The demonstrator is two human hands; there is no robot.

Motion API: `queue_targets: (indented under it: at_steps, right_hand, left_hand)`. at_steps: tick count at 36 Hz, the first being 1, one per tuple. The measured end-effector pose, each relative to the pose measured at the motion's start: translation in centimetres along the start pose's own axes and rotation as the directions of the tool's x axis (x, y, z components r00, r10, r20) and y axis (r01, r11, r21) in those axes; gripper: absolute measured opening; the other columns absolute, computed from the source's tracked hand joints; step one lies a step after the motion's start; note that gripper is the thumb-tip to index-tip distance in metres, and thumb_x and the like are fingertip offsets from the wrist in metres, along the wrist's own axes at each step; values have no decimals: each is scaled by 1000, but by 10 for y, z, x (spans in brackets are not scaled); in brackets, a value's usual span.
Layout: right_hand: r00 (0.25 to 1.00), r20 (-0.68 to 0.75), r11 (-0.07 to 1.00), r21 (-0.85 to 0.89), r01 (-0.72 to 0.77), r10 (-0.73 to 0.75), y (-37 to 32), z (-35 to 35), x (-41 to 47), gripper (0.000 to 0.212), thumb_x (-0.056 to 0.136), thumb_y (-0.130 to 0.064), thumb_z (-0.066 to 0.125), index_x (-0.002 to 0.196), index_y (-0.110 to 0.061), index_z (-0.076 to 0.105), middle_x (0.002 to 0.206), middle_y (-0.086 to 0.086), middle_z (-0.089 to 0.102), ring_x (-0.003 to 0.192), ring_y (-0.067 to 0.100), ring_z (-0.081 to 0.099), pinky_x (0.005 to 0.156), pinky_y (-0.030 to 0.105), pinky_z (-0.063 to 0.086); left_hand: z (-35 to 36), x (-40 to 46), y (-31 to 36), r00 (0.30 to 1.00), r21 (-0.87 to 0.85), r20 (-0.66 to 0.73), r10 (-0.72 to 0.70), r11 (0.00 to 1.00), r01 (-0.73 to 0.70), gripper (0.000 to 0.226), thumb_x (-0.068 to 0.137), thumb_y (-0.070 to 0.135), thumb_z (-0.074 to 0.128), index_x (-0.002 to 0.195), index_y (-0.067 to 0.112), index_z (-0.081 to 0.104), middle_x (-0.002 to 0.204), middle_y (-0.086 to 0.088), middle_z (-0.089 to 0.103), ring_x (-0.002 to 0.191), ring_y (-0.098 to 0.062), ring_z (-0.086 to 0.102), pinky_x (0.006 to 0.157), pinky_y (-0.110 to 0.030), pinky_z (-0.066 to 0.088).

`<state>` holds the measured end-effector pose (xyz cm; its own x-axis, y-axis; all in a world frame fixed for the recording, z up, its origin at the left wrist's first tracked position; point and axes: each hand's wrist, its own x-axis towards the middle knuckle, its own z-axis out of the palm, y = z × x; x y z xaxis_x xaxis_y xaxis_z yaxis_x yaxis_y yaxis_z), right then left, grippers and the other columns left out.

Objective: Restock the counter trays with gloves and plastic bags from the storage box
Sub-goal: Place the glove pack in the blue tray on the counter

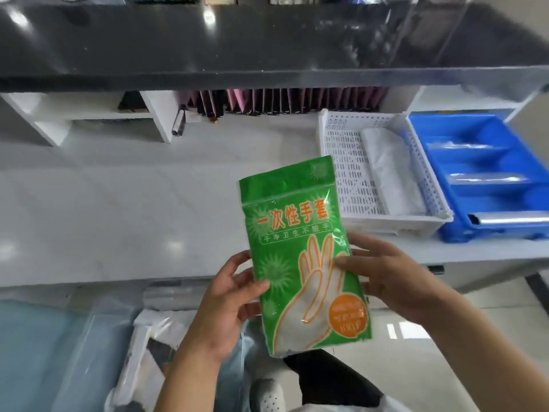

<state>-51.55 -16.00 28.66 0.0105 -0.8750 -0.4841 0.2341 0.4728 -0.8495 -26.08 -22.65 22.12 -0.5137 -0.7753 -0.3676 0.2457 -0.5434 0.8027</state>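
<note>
A green pack of disposable gloves [300, 251], printed with orange characters and a hand outline, is held upright in front of the counter edge. My left hand [228, 301] grips its lower left side and my right hand [386, 278] grips its right side. On the counter at the right stands a white perforated tray [344, 162] with a white stack of plastic bags [389, 173] in it. Beside it is a blue divided tray [463, 215] holding clear plastic rolls [490, 177]. The clear storage box [98, 346] sits low at the left, below the counter.
A white counter [124, 209] stretches ahead under a dark glossy upper shelf [237, 49]. White cubby dividers [160, 114] and a row of dark and pink folders [291, 99] line the back. My shoe [267, 391] and the floor show below.
</note>
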Motion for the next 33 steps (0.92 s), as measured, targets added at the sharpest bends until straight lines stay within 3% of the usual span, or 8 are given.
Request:
queue_targets:
  at_steps: [4, 8, 15, 18, 23, 28, 33]
  right_hand:
    - [993, -111, 999, -5, 48, -48, 8, -20, -54, 35, 78, -9, 70, 113, -11, 72, 113, 18, 72, 101, 36, 70, 80, 41, 59]
    - [971, -197, 989, 31, 142, -133, 18, -46, -97, 38, 78, -6, 73, 116, -13, 71, 113, 19, 72, 101, 37, 70, 79, 40, 59]
    - [960, -246, 990, 20, 143, -133, 20, -104, -139, 37, 77, -22, 81, 112, -14, 72, 113, 17, 72, 100, 35, 71, 73, 37, 60]
    - [946, -283, 986, 14, 167, -156, 19, -135, -150, 36, 78, -24, 81, 111, -13, 72, 111, 17, 73, 99, 36, 71, 74, 39, 60]
    - [894, -379, 966, -3, 258, -240, 16, -198, -174, 18, 81, -11, 73, 99, -12, 77, 100, 17, 76, 87, 34, 74, 67, 34, 60]
    - [837, -462, 944, -2, 330, -293, 9, -273, -195, 22, 72, -7, 74, 94, -7, 78, 94, 19, 76, 82, 35, 74, 62, 32, 60]
    - [814, -494, 946, -62, 317, -305, -3, -331, -201, 18, 80, -1, 69, 97, -3, 75, 90, 18, 77, 79, 35, 75, 62, 36, 62]
  left_hand:
    - [35, -3, -18, 993, 24, 116, -19, 1000, 17, 58, 69, 8, 79, 122, 24, 64, 116, -21, 70, 96, -34, 72, 65, -38, 59]
    - [77, 2, -30, 982, 50, 190, -17, 999, 8, 54, 69, 3, 79, 118, 25, 67, 114, -20, 71, 95, -34, 72, 67, -39, 59]
    - [147, 10, -48, 960, 121, 279, -24, 993, -11, 54, 72, 7, 80, 120, 27, 66, 116, -19, 71, 98, -37, 71, 70, -40, 59]
    - [182, 20, -59, 959, 151, 282, -26, 988, -18, 58, 69, 12, 82, 122, 27, 65, 117, -18, 71, 101, -38, 70, 72, -41, 59]
    - [257, 44, -83, 967, 216, 254, -26, 976, -31, 54, 72, 6, 77, 122, 24, 65, 116, -14, 72, 102, -35, 71, 71, -37, 59]
    - [333, 66, -113, 967, 331, 256, -9, 940, -79, 51, 80, 6, 74, 127, 25, 64, 117, -10, 72, 106, -30, 70, 82, -36, 59]
    - [378, 93, -129, 991, 400, 97, 91, 908, -122, 36, 89, 0, 65, 118, 21, 69, 117, -10, 71, 111, -25, 67, 92, -38, 57]
